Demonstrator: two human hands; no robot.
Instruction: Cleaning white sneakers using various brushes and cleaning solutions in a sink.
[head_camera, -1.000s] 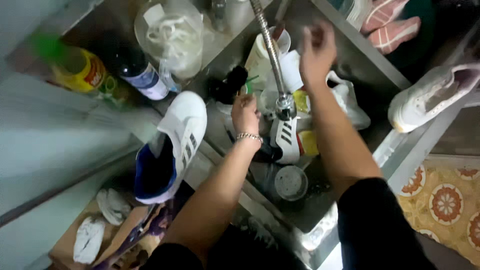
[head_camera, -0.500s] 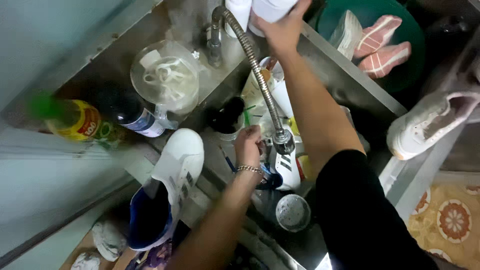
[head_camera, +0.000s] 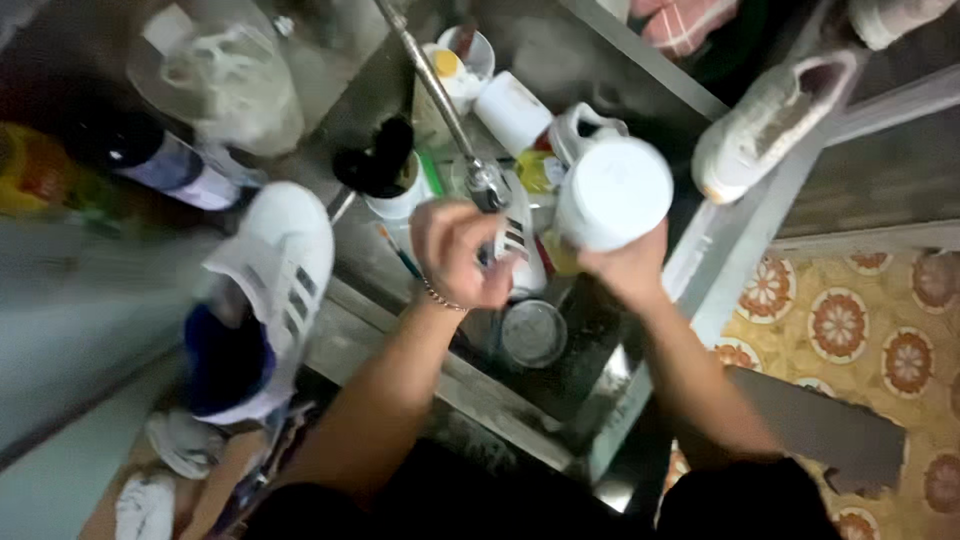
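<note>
Far left, blurred: a yellow-green bottle (head_camera: 35, 170) and a dark bottle with a pale label (head_camera: 165, 165) lie on the steel ledge, a clear plastic bag (head_camera: 225, 85) behind them. A white sneaker with dark stripes and blue lining (head_camera: 260, 300) sits toe-up on the sink edge (head_camera: 400, 350).

The person's left hand (head_camera: 455, 250) is curled shut over the sink around something small; what it is cannot be made out, only a white striped shoe (head_camera: 520, 250) just beyond the knuckles. The flexible tap hose (head_camera: 435, 85) ends right above that hand.

The right hand (head_camera: 630, 270) grips a white round tub (head_camera: 612, 192) from below, fingers wrapped on its wall, lid facing the camera, axis roughly upright. The tub sits just right of the left hand, near the tap head. Its label is not readable.

A round drain strainer (head_camera: 533, 333) lies below both hands. Another white sneaker (head_camera: 775, 120) rests on the right ledge, above the orange-patterned floor tiles (head_camera: 850, 320).
</note>
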